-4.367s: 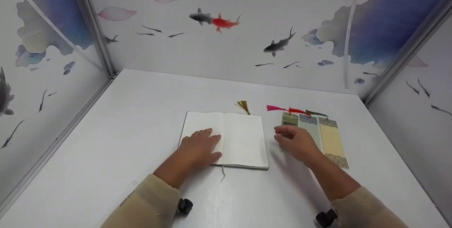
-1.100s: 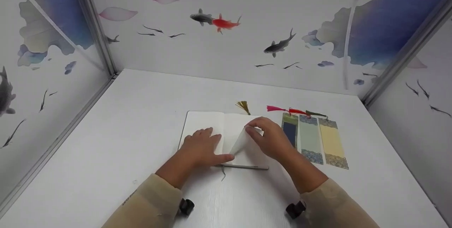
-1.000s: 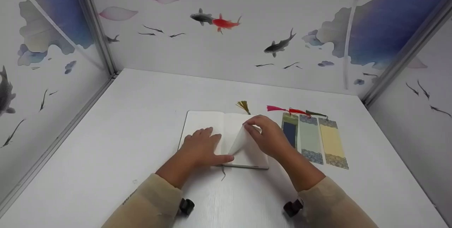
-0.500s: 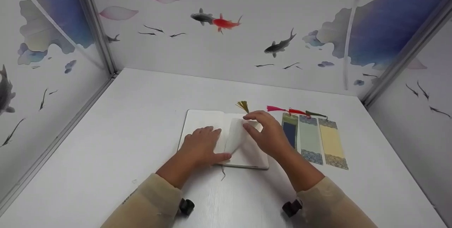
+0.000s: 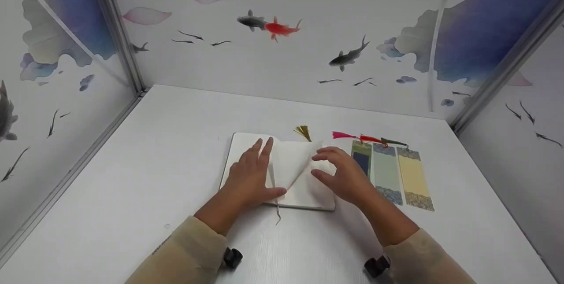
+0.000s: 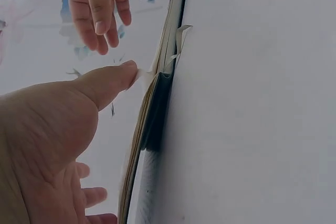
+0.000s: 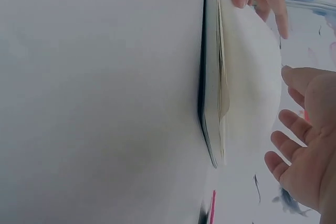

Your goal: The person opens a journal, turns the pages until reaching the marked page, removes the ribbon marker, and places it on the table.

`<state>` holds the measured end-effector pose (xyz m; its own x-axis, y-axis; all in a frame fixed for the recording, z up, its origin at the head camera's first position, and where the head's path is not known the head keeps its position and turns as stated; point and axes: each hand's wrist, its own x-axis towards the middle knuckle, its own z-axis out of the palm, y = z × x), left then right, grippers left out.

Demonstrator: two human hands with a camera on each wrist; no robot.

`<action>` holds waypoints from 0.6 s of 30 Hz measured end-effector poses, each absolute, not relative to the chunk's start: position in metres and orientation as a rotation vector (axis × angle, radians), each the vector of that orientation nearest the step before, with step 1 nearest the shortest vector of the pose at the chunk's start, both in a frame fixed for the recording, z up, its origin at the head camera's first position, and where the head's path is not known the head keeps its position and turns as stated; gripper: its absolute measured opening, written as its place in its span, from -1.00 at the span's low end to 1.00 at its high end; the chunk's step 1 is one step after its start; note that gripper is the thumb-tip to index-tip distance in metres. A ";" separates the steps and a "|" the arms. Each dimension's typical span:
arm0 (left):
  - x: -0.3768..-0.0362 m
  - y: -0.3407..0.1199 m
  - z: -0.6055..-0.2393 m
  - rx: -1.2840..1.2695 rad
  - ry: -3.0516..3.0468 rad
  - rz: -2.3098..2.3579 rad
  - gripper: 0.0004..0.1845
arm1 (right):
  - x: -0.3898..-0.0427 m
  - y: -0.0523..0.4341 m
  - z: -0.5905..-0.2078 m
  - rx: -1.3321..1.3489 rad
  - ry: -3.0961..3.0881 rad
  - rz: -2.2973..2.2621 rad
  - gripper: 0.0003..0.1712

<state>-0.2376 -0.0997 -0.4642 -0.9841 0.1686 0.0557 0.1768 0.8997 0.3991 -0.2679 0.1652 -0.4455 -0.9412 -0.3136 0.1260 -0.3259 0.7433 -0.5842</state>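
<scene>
An open notebook (image 5: 308, 198) with blank pages lies on the table, and one of its pages (image 5: 293, 156) stands partly lifted, curving up. My left hand (image 5: 249, 178) is over the left page with fingers spread; its thumb touches the lower part of the lifted page near the spine. My right hand (image 5: 346, 176) is at the lifted page's free edge, thumb and fingers apart. In the right wrist view the raised page (image 7: 252, 72) bows towards my right hand (image 7: 310, 135), whose thumb tip is at its edge; contact cannot be told.
Three bookmarks with tassels lie right of the notebook: a green and navy one (image 5: 362, 160), a pale green one (image 5: 387, 174) and a yellow one (image 5: 415, 178). A gold tassel (image 5: 302, 132) shows beyond the notebook's top edge. A ribbon (image 5: 278, 215) hangs out at the bottom.
The right hand came from over the bookmarks, pinched a page and raised it; its thumb and fingers have since parted. The left hand's fingers have lifted and straightened, and the page spreads wider.
</scene>
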 end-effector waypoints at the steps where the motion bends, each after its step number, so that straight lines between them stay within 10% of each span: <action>1: -0.237 -0.099 -0.464 -0.285 -3.035 -0.630 0.40 | -0.268 0.166 -0.445 0.532 -2.929 0.979 -0.58; 18: -0.235 -0.100 -0.458 -0.366 -3.034 -0.546 0.02 | -0.255 0.188 -0.454 0.688 -3.225 0.856 -0.46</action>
